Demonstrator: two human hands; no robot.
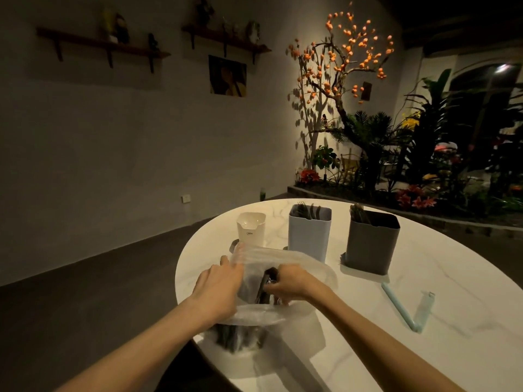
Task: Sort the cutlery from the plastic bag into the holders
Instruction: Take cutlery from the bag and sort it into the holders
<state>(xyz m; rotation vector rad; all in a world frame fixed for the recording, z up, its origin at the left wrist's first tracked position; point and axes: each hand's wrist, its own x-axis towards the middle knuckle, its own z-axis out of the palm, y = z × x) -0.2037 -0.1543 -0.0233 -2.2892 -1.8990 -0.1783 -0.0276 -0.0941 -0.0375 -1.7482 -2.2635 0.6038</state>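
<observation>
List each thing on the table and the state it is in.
Plastic bag: open, dark cutlery inside.
White holder: upright, looks empty.
Blue holder: upright, holds cutlery.
Grey holder: upright, holds cutlery.
Left hand: holds the bag's edge.
Right hand: grips cutlery.
Blue clip: lying open.

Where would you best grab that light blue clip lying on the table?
Probably the light blue clip is best pinched across its long straight bar, near the middle, coming from above. It lies flat on the white table, open in a V, away from the holders, so nothing blocks a downward reach.
</observation>
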